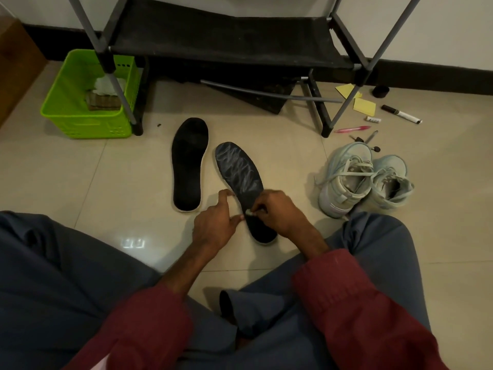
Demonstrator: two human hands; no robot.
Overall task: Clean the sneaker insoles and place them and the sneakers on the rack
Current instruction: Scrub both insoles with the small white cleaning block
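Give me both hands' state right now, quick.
Left hand: fingers pressed on the streaked insole's edge, steadying it.
Right hand: closed, pinching a small white piece against that insole.

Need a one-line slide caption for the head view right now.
Right hand rubs a white wipe on the streaked insole, left hand steadying; sneakers wait beside.

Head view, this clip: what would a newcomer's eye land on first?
Two black foam insoles lie side by side mid-floor; the right-hand insole carries pale wet-looking streaks, while the left-hand insole looks plain. Both hands meet at its heel half: the left hand steadies the edge, and the right hand pinches a small white wipe. A bright green plastic basket sits far left, and pale mint sneakers sit to the right.
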